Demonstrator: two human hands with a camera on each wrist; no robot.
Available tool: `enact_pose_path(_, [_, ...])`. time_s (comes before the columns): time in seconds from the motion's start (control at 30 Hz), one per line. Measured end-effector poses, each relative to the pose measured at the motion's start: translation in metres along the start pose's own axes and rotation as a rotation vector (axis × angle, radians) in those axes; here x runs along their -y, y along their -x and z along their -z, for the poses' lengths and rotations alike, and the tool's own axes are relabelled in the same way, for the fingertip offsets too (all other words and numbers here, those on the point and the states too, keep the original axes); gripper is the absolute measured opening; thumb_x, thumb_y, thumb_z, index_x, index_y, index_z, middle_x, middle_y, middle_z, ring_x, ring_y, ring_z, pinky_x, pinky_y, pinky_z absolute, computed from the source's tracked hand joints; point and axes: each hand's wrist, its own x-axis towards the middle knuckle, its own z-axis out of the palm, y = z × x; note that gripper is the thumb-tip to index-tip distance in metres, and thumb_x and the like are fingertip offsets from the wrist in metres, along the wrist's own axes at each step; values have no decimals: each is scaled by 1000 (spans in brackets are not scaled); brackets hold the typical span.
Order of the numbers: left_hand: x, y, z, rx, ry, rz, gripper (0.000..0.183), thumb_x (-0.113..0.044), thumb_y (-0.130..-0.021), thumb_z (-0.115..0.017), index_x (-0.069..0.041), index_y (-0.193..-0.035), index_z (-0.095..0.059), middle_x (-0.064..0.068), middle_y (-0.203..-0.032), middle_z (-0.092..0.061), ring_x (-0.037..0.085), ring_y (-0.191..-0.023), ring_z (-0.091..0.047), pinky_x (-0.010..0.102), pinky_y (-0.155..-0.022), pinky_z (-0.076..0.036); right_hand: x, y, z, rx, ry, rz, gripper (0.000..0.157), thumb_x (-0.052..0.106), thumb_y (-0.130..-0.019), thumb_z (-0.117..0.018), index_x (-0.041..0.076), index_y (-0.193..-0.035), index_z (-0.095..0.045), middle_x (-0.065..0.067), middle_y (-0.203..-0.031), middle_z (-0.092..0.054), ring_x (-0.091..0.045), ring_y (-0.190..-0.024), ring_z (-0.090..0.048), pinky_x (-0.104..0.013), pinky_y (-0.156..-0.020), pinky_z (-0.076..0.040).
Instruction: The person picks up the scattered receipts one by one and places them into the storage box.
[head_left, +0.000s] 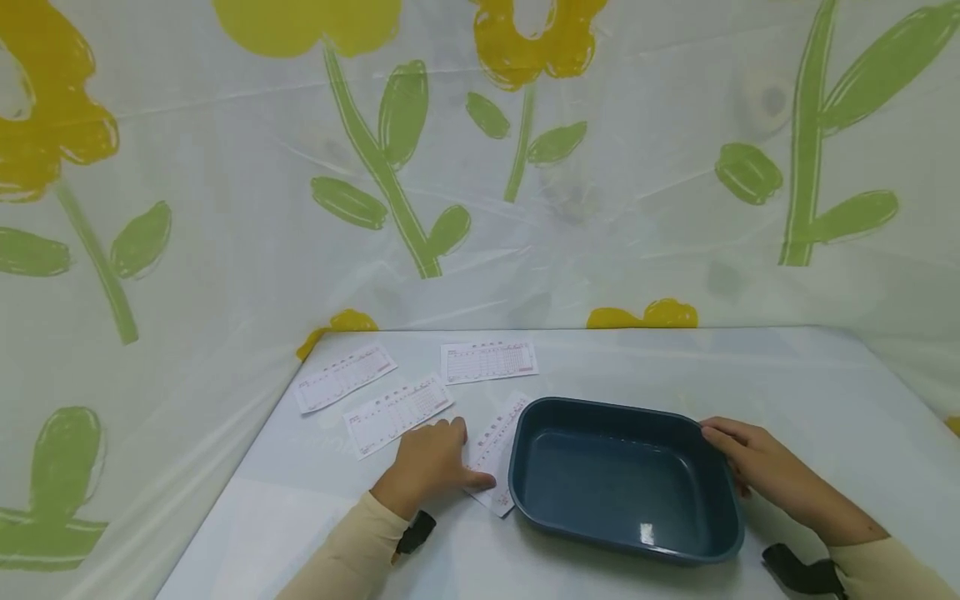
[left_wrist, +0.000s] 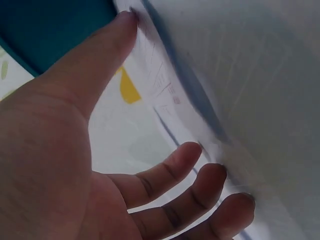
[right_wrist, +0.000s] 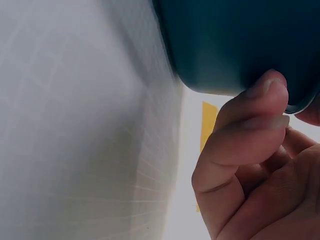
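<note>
A deep, dark blue rectangular tray [head_left: 618, 479] with rounded corners is at the right of the head view. My right hand [head_left: 776, 475] grips its right end, thumb over the rim and curled fingers against the outer wall, as the right wrist view also shows. A printed paper slip [head_left: 497, 442] lies just left of the tray, partly hidden by its edge. Over that slip my left hand [head_left: 429, 462] is spread, thumb tip touching the paper. In the left wrist view its fingers [left_wrist: 212, 180] bend only slightly, with a wide gap from the thumb.
Three more printed slips lie farther back: a left one [head_left: 345, 377], a middle one [head_left: 397, 414] and a back one [head_left: 490, 362]. All rest on a white table [head_left: 810, 392]. Behind it hangs a white curtain [head_left: 637, 208] with yellow flowers and green leaves.
</note>
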Motion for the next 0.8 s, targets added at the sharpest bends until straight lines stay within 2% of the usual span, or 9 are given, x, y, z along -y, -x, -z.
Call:
enact_pose_path(0.17, [-3, -1, -2, -25, -33, -23, 68, -65, -63, -85, -9, -92, -60, 0, -71, -53, 17, -61, -48, 31, -54, -38, 1, 0, 2, -2, 13, 8, 63, 42, -108, -36, -7, -147, -38, -3, -71, -45, -16, -58, -48, -33, -54, -48])
enact_pose_path(0.37, [-8, -2, -1, -12, -18, -25, 64, -61, -65, -86, -8, -93, -63, 0, -73, -56, 16, -63, -49, 30, -56, -40, 0, 0, 3, -14, 24, 16, 63, 42, -109, -35, -8, -147, -38, -2, -69, -44, -16, -57, -47, -32, -54, -48])
enact_pose_path(0.6, [-5, -4, -1, 14, -2, 5, 63, -59, -64, -87, -9, -97, -66, 0, -78, -64, 15, -65, -52, 31, -59, -44, 1, -1, -2, -17, 12, 36, 62, 42, -108, -36, -8, -145, -41, -6, -80, -48, -16, -56, -46, -33, -53, -48])
enact_pose_path(0.8, [-7, -1, -4, 10, -8, 18, 58, -56, -66, -88, -10, -96, -67, -1, -75, -62, 14, -64, -51, 30, -58, -41, -1, 0, -4, -24, 17, 67, 58, 40, -109, -36, -5, -143, -44, -4, -76, -47, -16, -55, -46, -33, -52, -48])
